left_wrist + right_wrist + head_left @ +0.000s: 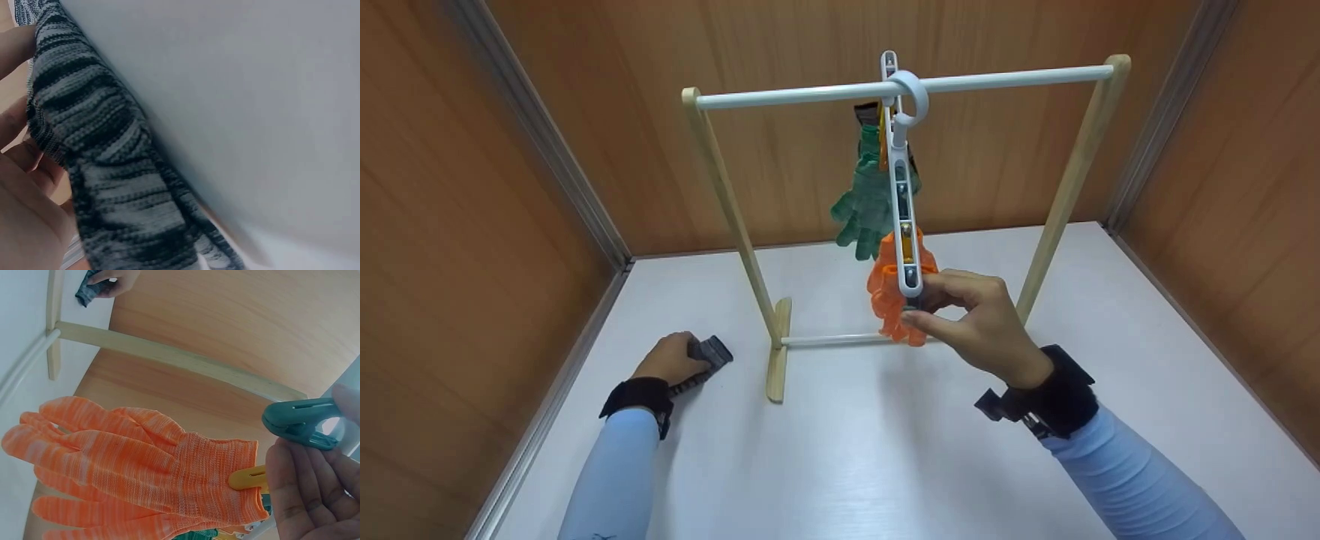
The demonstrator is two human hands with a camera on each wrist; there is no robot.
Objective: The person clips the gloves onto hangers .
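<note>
A: What is seen, from the largest thing down?

B: A white table [840, 465] walled by wood panels is occupied by a drying rack [720, 195] with wooden posts and a white rail. A white clip hanger [901, 187] is hooked over that rail. A green glove [866, 202] is pinned high on it, and an orange glove [129, 467] is held lower by a yellow clip [247, 478].

A: And the hands?

B: The teal clip [298, 423] at the hanger's lower end is pinched by the right hand [979, 322], fingers curled round it. A grey-and-black striped glove [706, 358] is gripped by the left hand [669, 360] on the table, just left of the rack's foot [778, 349].

A: Which step is judged to be in hand?

B: The clip appears to be readied for the grey glove. A lift of that glove up to the clip would be called for, with the cuff fed between the jaws while they are squeezed apart.

A: What stands in the way?

B: The near post lies between the left hand and the hanger, and the orange glove hangs just beside the teal clip, so it could be brushed.
</note>
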